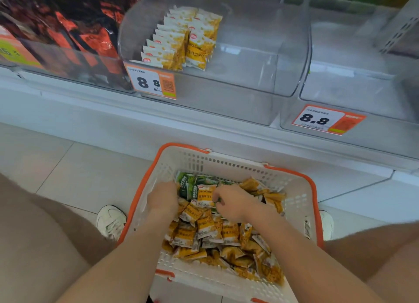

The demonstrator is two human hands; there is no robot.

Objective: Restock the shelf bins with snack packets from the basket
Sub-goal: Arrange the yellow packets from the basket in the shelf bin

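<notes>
Snack packets (pixel 210 232) (dozens) fill one basket (pixel 299 203).

Basket (pixel 297 203) of snack packets (pixel 210 232) (on floor (pixel 79 166))

Both bare forearms reach from the near edge toward the far side, drawing slightly together. The left grip (pixel 162 200) lies palm down, back of the hand up, its fingers bent downward with the tips hidden, so what it holds cannot be told. The right grip (pixel 231 203), just right of it and apart, bends inward at the wrist, fingers (pixel 218 200) curled, pinching the right edge of a yellow packet (pixel 205 195). Bare thighs spread at left and right
</notes>
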